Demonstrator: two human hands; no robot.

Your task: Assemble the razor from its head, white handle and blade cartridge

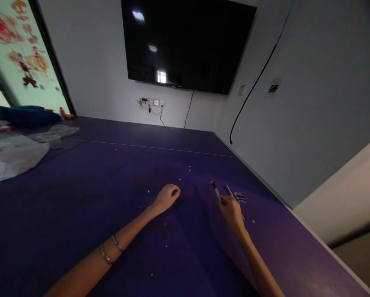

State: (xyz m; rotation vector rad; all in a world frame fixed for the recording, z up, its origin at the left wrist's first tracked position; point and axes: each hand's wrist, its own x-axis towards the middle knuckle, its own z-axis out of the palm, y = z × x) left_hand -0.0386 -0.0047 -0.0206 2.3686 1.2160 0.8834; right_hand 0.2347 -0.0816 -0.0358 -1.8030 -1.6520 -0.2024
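A razor with a dark head and a pale handle is in my right hand, its head pointing away from me over the purple surface. Beside that hand lies a second pale stick-like piece, partly hidden by the fingers. Just right of it is a small clear packet with dark strips. My left hand is closed in a loose curl near the middle of the surface, and nothing shows in the loop of its thumb and fingers. Two bracelets circle the left forearm.
Small white scraps dot the purple surface. Clear and white plastic sheets lie at the left, with blue cloth behind them. A television hangs on the far wall. A black cable runs down the right wall.
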